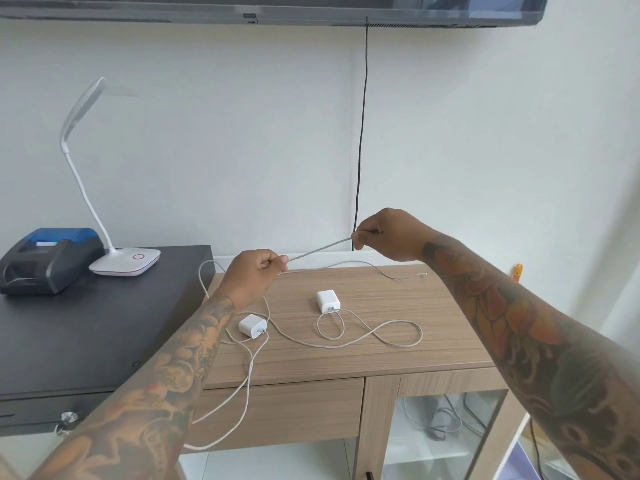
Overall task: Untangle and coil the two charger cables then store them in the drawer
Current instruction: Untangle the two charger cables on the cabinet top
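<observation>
Head view, both forearms reaching in over a wooden surface (398,344). Left hand (254,271) curled, thumb and fingers pinching a white cable (320,250). Right hand (384,235) held higher and farther back, also pinching the same cable at its fingertips. Short stretch of cable runs taut between the two hands, raised off the surface, sloping up toward the right hand.

Below the hands, two white charger bricks lie on the surface: one brick (252,326) just beside the left forearm, second brick (327,301) nearer the middle, the two apart. A cable leaves the second brick, makes a small loop right in front of it, then a wider loop (398,334) off to the right. More cable crosses near the first brick and drops over the front edge, hanging in front of the closed drawer (277,414). Which strand belongs to which brick I cannot tell where they cross. Another thin run lies along the back of the surface, ending in a small plug tip (423,274).

Left of this, a black cabinet top (86,334) stands higher, carrying a white gooseneck desk lamp (124,261) and a black-and-blue small printer (48,259). Right of the drawer, a glass-fronted compartment (446,434) shows dark cords inside. Black cord (362,133) runs down the wall from a screen (277,8) above.
</observation>
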